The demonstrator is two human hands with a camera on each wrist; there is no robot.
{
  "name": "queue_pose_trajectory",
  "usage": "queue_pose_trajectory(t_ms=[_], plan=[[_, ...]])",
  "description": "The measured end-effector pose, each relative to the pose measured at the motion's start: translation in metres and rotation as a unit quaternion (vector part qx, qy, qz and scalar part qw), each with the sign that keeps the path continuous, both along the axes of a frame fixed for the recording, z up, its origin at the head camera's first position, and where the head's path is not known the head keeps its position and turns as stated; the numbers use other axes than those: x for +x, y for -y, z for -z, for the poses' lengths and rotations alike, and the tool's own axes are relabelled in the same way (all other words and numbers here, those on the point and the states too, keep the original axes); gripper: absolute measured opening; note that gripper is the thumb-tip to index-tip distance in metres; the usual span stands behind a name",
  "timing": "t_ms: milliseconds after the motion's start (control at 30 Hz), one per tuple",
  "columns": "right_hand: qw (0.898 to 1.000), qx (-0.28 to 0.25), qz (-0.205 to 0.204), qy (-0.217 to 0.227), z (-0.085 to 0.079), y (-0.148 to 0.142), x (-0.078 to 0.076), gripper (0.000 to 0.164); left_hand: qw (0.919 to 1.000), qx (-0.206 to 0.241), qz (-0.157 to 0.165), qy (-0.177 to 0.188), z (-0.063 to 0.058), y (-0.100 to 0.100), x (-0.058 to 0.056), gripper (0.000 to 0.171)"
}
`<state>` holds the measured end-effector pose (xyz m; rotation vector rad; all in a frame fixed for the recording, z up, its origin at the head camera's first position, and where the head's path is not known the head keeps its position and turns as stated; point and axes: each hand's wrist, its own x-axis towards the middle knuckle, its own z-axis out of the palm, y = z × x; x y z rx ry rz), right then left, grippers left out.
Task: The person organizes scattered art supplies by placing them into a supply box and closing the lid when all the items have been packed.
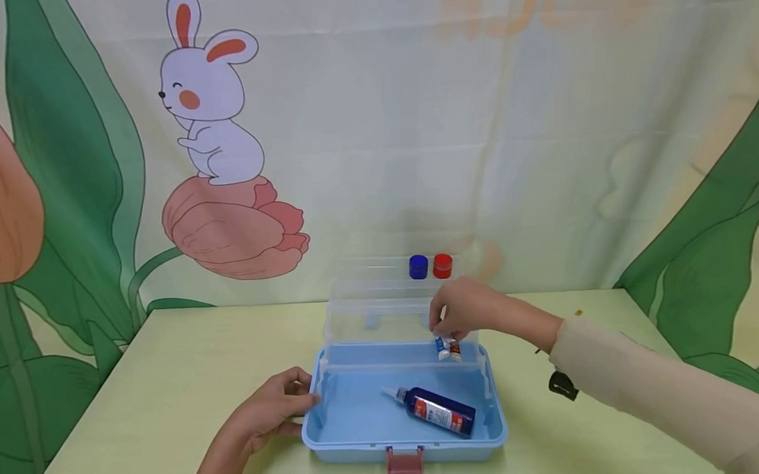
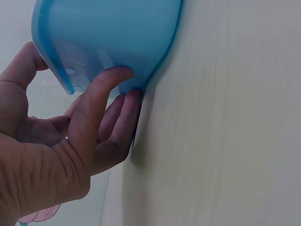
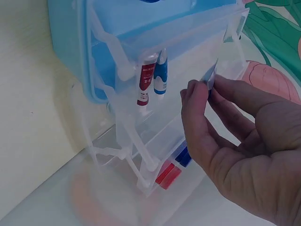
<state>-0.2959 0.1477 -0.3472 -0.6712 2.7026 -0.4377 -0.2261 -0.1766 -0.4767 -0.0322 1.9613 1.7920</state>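
Note:
A light-blue plastic storage box (image 1: 404,443) stands with its clear fold-out trays (image 1: 345,319) raised at the back. My left hand (image 1: 272,409) holds the box's left end; in the left wrist view its thumb (image 2: 101,89) lies on the end wall. Above the lower tray, my right hand (image 1: 468,306) pinches a small paint tube (image 3: 210,79), of which a flat silvery-blue end shows and the rest is hidden by the fingers. A red-labelled tube (image 3: 146,80) and a blue-labelled tube (image 3: 161,73) lie side by side in the tray beneath that hand.
A dark blue bottle (image 1: 439,411) with a pointed nozzle lies inside the box. Small blue (image 1: 419,267) and red (image 1: 442,266) jars sit in the upper tray. A pink latch (image 1: 405,464) hangs at the front. A black clip (image 1: 562,386) lies right of the box.

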Motion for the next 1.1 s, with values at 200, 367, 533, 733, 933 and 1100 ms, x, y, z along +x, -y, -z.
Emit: queue_pose_trajectory(t_ms=[200,367,533,733,933,1100], plan=[[0.999,0.022,0.021,0.028,-0.005,0.009,-0.001,0.004,1.0000,-0.006,-0.004,0.002,0.001,0.000,-0.001,0.035],[0.999,0.018,0.024,0.041,-0.007,0.014,0.000,0.004,0.9999,-0.010,-0.002,0.005,0.002,-0.001,-0.001,0.035],[0.999,0.023,0.020,0.044,-0.007,0.019,-0.003,0.004,1.0000,-0.009,-0.003,0.001,0.002,0.000,-0.002,0.035],[0.998,0.013,0.022,0.050,-0.011,0.015,-0.007,0.010,1.0000,-0.005,0.007,0.004,0.002,0.000,-0.001,0.034],[1.000,-0.018,-0.004,0.003,-0.026,-0.006,-0.016,0.015,1.0000,-0.009,0.001,0.003,0.001,-0.001,-0.001,0.033],[1.000,-0.019,0.016,-0.011,-0.033,-0.029,-0.021,0.016,1.0000,-0.009,0.002,0.004,0.001,0.000,-0.002,0.033]])
